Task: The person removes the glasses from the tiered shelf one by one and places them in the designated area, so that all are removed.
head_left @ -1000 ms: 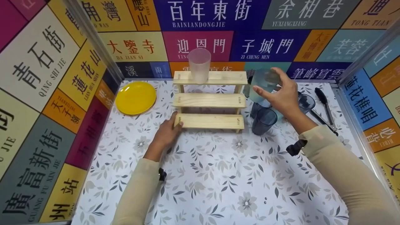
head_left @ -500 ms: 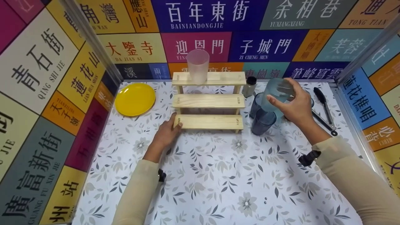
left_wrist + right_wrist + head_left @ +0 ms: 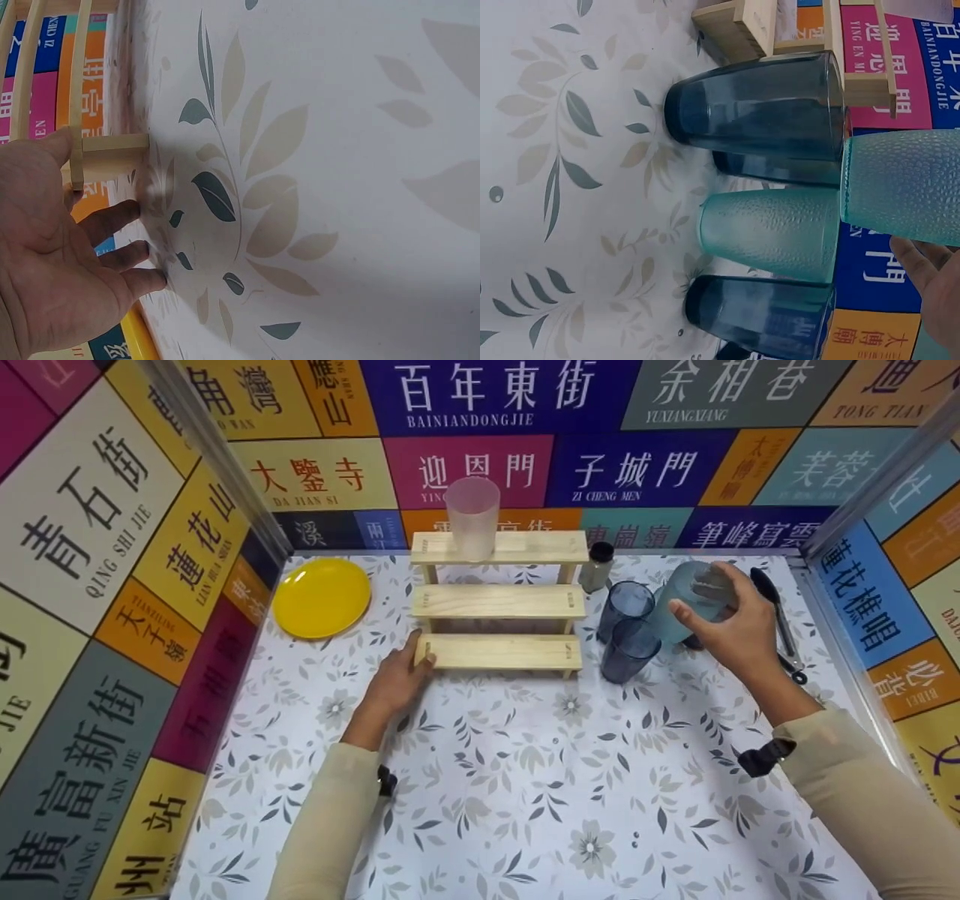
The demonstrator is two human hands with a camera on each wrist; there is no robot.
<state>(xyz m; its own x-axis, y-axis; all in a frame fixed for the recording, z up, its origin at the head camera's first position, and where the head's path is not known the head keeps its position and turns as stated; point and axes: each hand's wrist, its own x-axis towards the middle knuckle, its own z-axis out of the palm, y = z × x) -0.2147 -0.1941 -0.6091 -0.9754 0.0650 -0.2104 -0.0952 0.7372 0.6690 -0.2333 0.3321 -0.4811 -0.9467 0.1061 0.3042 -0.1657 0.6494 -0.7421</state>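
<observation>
A three-tier wooden rack (image 3: 499, 600) stands at the back with a frosted pinkish glass (image 3: 473, 517) on its top tier. My left hand (image 3: 391, 679) pinches the left end of the lowest board (image 3: 77, 161) between thumb and index finger, the other fingers spread. In my right hand (image 3: 739, 634) is a teal textured glass (image 3: 904, 184), gripped by thumb and fingers above the other cups. Below it stand another teal glass (image 3: 772, 229) and dark blue glasses: a front one (image 3: 630, 652), one behind (image 3: 628, 604), and a third (image 3: 757, 315), mostly hidden in the head view.
At the back left lies a yellow plate (image 3: 322, 598). A small jar with a black lid (image 3: 598, 566) stands right of the rack, and black-and-metal utensils (image 3: 784, 622) lie beyond my right hand. Panelled walls (image 3: 645, 472) with printed characters enclose the flower-patterned tabletop (image 3: 480, 780).
My right hand has carried the teal glass rightward and down, away from the rack and over the other glasses. My left hand keeps its hold at the rack.
</observation>
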